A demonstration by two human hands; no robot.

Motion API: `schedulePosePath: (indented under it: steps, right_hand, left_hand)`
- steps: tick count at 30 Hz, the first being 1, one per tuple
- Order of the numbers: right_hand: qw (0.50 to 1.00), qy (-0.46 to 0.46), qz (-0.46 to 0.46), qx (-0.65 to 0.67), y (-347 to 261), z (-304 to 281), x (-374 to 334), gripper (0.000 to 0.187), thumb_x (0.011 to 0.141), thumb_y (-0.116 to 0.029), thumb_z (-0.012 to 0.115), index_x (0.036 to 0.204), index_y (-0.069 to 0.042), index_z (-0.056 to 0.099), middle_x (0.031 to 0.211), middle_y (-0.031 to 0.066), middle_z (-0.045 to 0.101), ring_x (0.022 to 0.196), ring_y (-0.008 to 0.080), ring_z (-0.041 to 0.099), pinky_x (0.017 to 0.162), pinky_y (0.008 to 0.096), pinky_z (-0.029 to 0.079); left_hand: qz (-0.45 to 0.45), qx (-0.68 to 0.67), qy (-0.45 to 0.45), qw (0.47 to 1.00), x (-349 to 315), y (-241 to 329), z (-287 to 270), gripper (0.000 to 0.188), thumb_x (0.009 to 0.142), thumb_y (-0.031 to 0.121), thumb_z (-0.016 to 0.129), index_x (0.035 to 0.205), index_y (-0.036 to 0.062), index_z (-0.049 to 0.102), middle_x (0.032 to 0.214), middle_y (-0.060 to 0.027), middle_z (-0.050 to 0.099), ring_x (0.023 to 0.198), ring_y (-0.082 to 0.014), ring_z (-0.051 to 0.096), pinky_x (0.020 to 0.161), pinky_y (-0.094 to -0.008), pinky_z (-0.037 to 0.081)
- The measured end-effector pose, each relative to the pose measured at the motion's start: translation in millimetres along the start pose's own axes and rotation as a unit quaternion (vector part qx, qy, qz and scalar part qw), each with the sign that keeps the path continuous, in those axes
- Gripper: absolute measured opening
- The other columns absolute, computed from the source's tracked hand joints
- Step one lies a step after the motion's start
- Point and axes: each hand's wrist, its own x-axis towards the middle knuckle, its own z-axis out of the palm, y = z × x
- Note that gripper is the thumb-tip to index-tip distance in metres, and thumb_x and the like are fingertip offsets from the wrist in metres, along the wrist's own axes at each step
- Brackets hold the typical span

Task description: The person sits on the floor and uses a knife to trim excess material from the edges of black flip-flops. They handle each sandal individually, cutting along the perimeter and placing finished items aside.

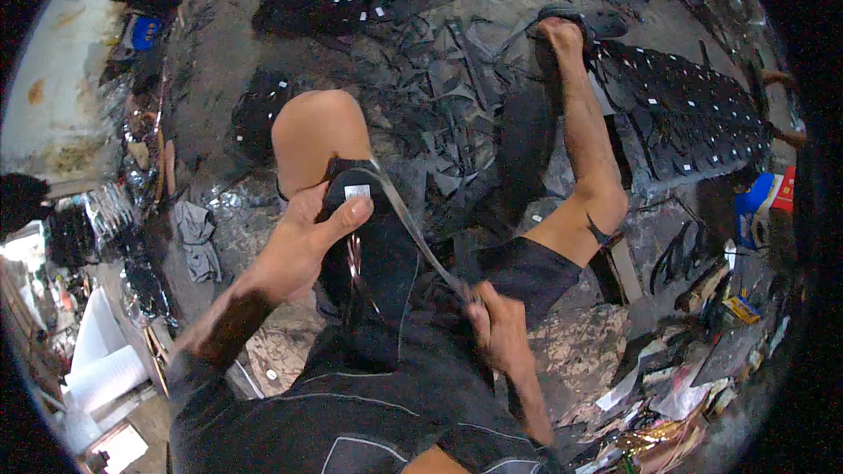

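While we sit over the littered floor (421,0), our left hand (303,241) clamps a black sole piece (364,228) against our left knee, thumb across its top. Our right hand (500,329) is closed around what seems to be a thin strip (413,233) arcing off it.

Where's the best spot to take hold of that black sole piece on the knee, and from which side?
Probably the upper rounded end of the black sole piece, from the person's left, as the left hand has it: thumb across the face, fingers behind. The right hand works the strip along the right edge.
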Motion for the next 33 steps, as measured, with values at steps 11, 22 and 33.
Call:
schedulePosePath:
  steps: [11, 22, 33]
  right_hand:
    - [0.971, -0.153, -0.149, -0.111, -88, -71, 183, 0.045, 0.104, -0.041, 0.051, 0.134, -0.008, 0.052, 0.076, 0.0252, 0.068, 0.073, 0.0474, 0.066, 0.069, 0.0577, 0.052]
    - [0.939, 0.129, -0.192, 0.255, -74, -44, 145, 0.051, 0.099, -0.008, 0.054, 0.149, -0.012, 0.052, 0.080, 0.0079, 0.066, 0.064, 0.0167, 0.057, 0.066, 0.0298, 0.050]
    - [0.963, 0.202, -0.079, 0.160, -33, -11, 69, 0.027, 0.103, -0.021, 0.054, 0.123, -0.004, 0.064, 0.079, 0.0148, 0.067, 0.063, 0.0275, 0.065, 0.060, 0.0375, 0.051]
  left_hand:
    - [-0.053, 0.154, -0.074, 0.984, 29, 28, -13, 0.047, 0.098, 0.044, 0.068, 0.121, 0.0034, 0.064, 0.108, -0.0034, 0.067, 0.101, -0.0149, 0.060, 0.092, -0.0327, 0.048]
    - [0.182, -0.135, 0.002, 0.974, 31, 10, 13, 0.036, 0.104, 0.025, 0.054, 0.135, 0.0066, 0.058, 0.135, -0.0125, 0.062, 0.124, -0.0265, 0.059, 0.108, -0.0437, 0.046]
    - [0.129, -0.349, 0.096, 0.923, 54, -10, 60, 0.033, 0.101, 0.024, 0.058, 0.131, 0.0097, 0.059, 0.120, -0.0061, 0.066, 0.102, -0.0256, 0.068, 0.085, -0.0461, 0.059]
